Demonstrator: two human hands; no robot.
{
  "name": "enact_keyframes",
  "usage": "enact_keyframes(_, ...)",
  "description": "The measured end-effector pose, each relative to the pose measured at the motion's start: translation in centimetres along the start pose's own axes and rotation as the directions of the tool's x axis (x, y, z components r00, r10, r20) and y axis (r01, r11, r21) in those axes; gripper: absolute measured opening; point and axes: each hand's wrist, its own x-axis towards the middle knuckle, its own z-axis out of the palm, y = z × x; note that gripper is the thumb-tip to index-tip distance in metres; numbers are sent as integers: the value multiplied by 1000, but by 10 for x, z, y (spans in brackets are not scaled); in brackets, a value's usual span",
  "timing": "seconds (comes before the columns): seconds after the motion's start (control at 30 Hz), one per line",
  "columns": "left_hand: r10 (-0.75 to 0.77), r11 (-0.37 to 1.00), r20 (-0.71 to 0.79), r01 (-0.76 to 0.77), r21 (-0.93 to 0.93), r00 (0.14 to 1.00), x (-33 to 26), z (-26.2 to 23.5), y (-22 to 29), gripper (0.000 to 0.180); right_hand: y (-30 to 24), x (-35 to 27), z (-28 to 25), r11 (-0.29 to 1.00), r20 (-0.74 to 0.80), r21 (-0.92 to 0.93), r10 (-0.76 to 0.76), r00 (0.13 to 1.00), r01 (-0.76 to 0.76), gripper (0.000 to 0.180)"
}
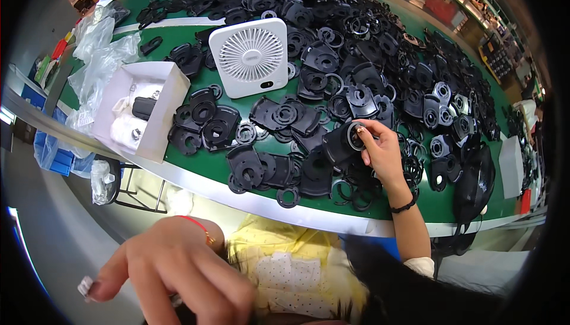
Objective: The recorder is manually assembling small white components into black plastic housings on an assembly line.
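My right hand [385,150] pinches a black plastic ring part [355,137] between thumb and fingers, just above the near side of the table. A flat black plastic piece [337,147] sits right beside the ring; I cannot tell whether the two are joined. My left hand [178,268] is raised close to the camera, off the table, and looks large. Its thumb stands away from the bent, separated fingers, and nothing shows in its grasp. Several black plates with round holes [245,167] and loose rings [288,197] lie along the near edge, around my right hand.
A white square fan [252,58] stands mid-table. To its left, an open white box [172,108] holds plastic-wrapped items, beside crumpled clear bags [98,75]. A large heap of black parts [380,40] spreads across the green table [202,165]. A black bag [477,176] lies at right.
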Motion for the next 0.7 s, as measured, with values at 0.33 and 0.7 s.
enact_keyframes(0.33,-729,556,-129,691,462,672,-88,-14,31,41,-37,108,27,916,-3,-297,-285,959,271,30)
enact_keyframes(0.7,311,-137,-882,935,327,354,-106,-141,31,67,0,231,58,929,-146,-264,-303,942,258,35)
